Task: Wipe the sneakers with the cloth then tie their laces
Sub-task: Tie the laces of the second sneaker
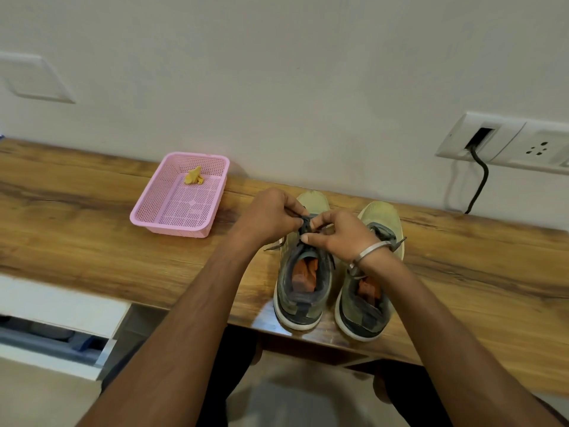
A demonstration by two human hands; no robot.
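A pink basket on the wooden surface holds the yellow cloth. Right of it, the left hand and right hand pinch the grey laces over the left sneaker; the right sneaker stands just beside.

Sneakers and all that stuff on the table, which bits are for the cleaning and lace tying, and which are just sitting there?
For the job:
left sneaker
right sneaker
grey laces, pinched by left hand and right hand
yellow cloth

Just there:
pink basket holding the cloth
wall socket
black cable
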